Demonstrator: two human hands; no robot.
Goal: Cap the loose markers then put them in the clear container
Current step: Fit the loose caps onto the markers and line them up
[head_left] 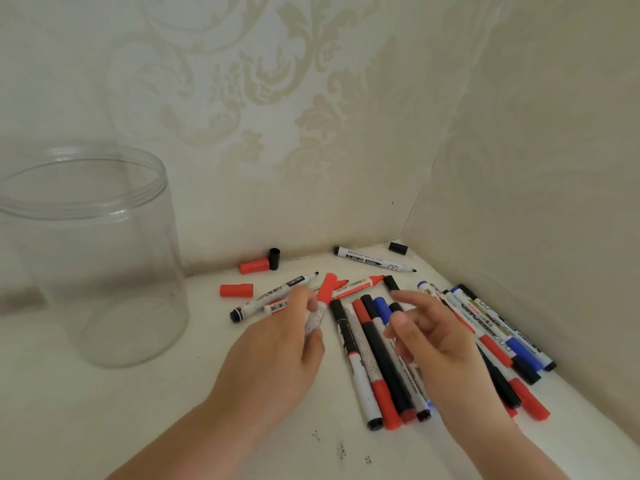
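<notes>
My left hand (pixel 277 351) grips a white marker with a red cap (pixel 323 296) on its far end, held just above the table. My right hand (pixel 433 337) hovers over a pile of capped markers (pixel 374 362), fingers loosely curled and holding nothing. An uncapped black marker (pixel 375 260) lies near the back wall, a black cap (pixel 397 248) in the corner beside it. Another uncapped black marker (pixel 273 296) lies left of my left hand. Loose red caps (pixel 236 290) (pixel 254 265) and a black cap (pixel 274 258) sit further left. The clear container (pixel 86 258) stands at the left with nothing in it.
Walls with patterned paper close in at the back and right, forming a corner. More capped markers (pixel 502 327) lie along the right wall. Small dark ink specks (pixel 341 448) mark the white table near the front.
</notes>
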